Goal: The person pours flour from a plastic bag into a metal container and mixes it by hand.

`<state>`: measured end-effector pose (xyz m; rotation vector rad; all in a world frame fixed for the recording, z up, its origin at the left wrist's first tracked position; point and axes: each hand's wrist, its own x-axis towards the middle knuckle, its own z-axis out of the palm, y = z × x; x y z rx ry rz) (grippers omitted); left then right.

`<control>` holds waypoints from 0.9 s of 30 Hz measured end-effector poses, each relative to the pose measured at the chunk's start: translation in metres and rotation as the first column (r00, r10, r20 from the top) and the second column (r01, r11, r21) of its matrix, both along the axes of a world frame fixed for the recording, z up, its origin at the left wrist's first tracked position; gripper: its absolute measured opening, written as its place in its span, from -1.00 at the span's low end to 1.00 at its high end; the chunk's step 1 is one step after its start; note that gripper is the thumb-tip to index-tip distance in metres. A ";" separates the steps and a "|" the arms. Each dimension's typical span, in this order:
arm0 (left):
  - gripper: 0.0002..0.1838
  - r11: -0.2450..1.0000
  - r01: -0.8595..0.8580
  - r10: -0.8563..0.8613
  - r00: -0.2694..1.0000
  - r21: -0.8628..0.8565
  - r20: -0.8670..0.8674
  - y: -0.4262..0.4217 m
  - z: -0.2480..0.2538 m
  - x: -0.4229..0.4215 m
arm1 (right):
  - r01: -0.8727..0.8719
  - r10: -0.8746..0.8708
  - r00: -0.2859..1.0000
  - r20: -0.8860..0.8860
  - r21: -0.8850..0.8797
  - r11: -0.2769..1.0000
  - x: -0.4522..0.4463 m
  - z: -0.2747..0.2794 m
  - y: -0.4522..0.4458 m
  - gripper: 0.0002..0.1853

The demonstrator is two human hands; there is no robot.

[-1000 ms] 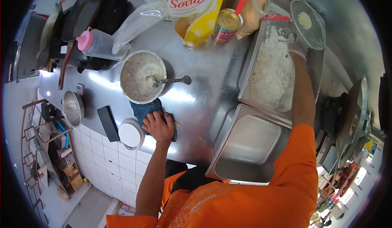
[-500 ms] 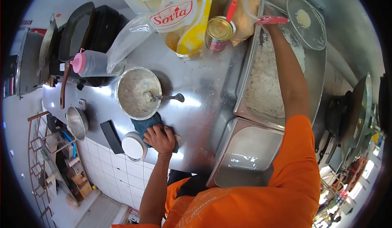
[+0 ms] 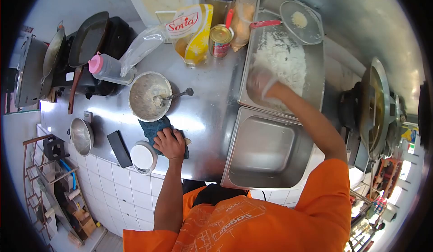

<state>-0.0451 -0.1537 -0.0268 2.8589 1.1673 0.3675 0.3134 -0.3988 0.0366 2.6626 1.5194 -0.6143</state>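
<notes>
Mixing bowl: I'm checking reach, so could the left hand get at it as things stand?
Probably yes. The left hand rests on the dark cloth, close to the mixing bowl, and only cloth appears to lie between them.

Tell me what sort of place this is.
Probably a kitchen, perhaps a commercial one: there's a metal counter, a deep tray of white powder and a dark pan.
</notes>
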 end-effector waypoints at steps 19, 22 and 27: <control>-0.75 1.000 -0.017 0.018 0.999 -0.024 0.027 -0.001 0.002 -0.003 | 0.397 -0.436 0.896 -0.081 -0.295 0.869 -0.008 0.032 -0.018 -0.20; -0.72 0.997 -0.023 0.020 0.999 -0.078 -0.042 0.000 0.001 -0.005 | 0.516 -0.515 0.855 0.064 -0.013 0.856 0.002 0.065 -0.042 -0.24; -0.73 0.995 -0.046 0.039 0.996 -0.091 -0.081 0.000 0.005 -0.003 | 0.560 -0.567 0.808 0.161 0.090 0.824 0.013 0.134 -0.069 -0.34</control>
